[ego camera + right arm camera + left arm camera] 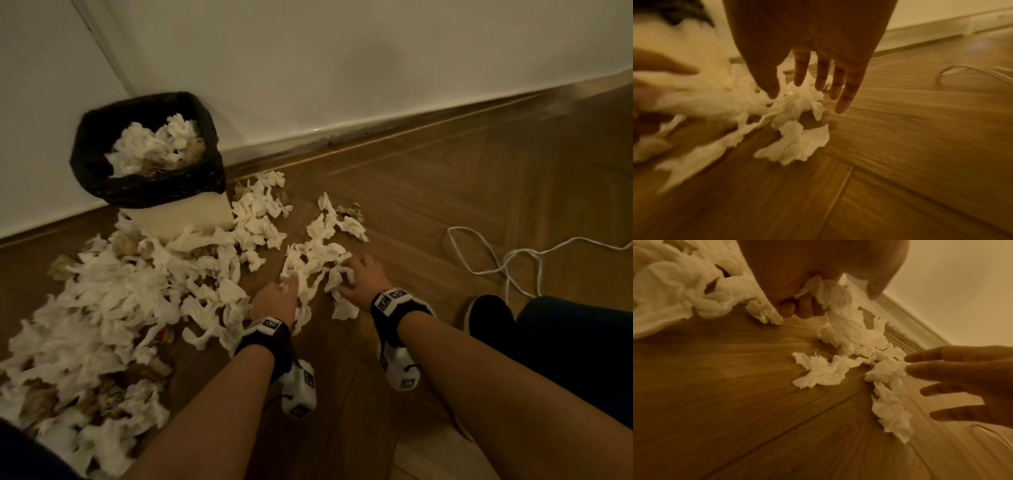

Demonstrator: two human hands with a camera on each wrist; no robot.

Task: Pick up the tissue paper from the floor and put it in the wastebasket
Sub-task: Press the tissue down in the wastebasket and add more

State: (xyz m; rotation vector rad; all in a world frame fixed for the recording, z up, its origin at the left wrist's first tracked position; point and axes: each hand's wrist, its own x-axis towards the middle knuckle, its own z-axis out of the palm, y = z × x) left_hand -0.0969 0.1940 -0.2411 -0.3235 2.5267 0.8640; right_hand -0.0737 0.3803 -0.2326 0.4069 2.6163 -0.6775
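Observation:
The wastebasket (pixel 185 216), white with a black bag over its rim, stands in the corner and holds a heap of tissue. Crumpled white tissue paper (pixel 315 260) lies on the wood floor in front of me. My left hand (pixel 286 287) is down at this clump; in the left wrist view its curled fingers (pixel 799 308) grip a strand of tissue (pixel 840 311) that trails to the floor. My right hand (pixel 349 274) rests on the clump's right side with straight, spread fingers (pixel 844 97) over a tissue wad (pixel 797 104), gripping nothing.
A much larger heap of tissue (pixel 102 308) spreads from the basket's foot to the lower left. A white cable (pixel 507 260) loops on the floor at right. My dark shoe (pixel 489 315) and knee are at lower right. White walls and baseboard (pixel 376 133) lie behind.

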